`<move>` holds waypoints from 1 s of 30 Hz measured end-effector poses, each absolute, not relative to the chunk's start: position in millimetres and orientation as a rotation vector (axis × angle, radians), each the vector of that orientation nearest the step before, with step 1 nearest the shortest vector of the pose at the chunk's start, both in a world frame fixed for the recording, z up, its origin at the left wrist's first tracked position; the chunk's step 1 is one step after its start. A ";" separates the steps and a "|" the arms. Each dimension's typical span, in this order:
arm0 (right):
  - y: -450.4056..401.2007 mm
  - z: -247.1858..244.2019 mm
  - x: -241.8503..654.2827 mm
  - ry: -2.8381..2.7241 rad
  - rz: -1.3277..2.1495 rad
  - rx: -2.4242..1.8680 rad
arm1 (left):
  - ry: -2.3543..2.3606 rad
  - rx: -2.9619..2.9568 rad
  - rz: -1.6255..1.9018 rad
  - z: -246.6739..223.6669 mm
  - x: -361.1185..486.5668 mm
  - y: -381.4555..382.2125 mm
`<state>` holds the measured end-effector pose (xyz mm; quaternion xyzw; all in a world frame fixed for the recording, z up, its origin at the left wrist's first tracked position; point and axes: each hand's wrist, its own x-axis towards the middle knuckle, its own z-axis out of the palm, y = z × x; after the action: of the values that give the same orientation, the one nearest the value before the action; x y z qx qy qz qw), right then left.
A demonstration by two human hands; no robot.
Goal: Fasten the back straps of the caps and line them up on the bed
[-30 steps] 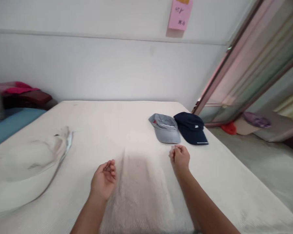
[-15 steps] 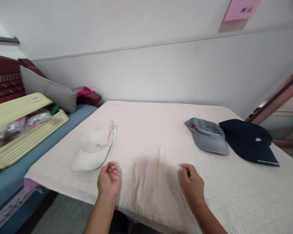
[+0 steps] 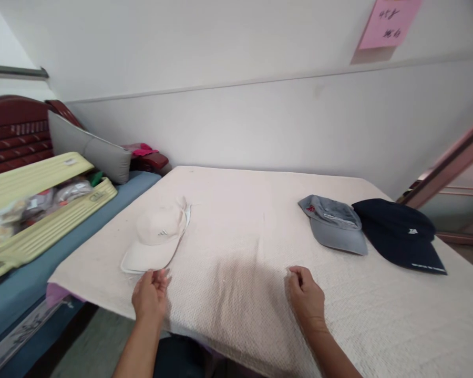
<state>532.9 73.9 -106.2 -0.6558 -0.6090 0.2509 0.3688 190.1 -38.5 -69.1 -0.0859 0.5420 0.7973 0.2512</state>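
A white cap [image 3: 160,228] with a small dark logo lies on the left side of the cloth-covered table [image 3: 236,210], its brim towards me. At the front edge of that brim is my left hand [image 3: 150,294], fingers loosely curled and a little apart. Its fingertips meet or nearly meet the brim; a firm hold does not show. My right hand [image 3: 307,296] is closed above the cloth, with nothing visible in it. Beyond it to the right lies a grey cap [image 3: 337,233], and against that a dark navy cap [image 3: 402,233] with white markings.
On the left a blue bed or bench surface [image 3: 142,184] holds a grey cushion [image 3: 92,149] and a yellow slatted case [image 3: 55,231] with bagged items. Behind the table rises a white wall [image 3: 236,126] with a pink note [image 3: 390,23] on it.
My left hand has moved left, to the white cap's brim. My right hand has hardly moved. The caps lie as before, and the view has shifted slightly.
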 end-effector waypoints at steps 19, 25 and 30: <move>75.1 -110.6 534.4 -1.599 0.737 -1.639 | 1.478 0.129 2.359 -41.4 203.4 5.9; 79.9 -109.0 531.8 -1.431 0.834 -1.568 | 1.230 0.298 2.201 -25.1 300.6 15.1; 85.6 -90.1 527.5 -0.869 1.452 -1.256 | 1.155 0.338 1.885 -41.0 377.6 17.0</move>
<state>527.5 85.6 -90.1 -0.5183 -0.3585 0.5988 0.4942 377.6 17.0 -41.0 0.1357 0.4643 0.7581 0.4372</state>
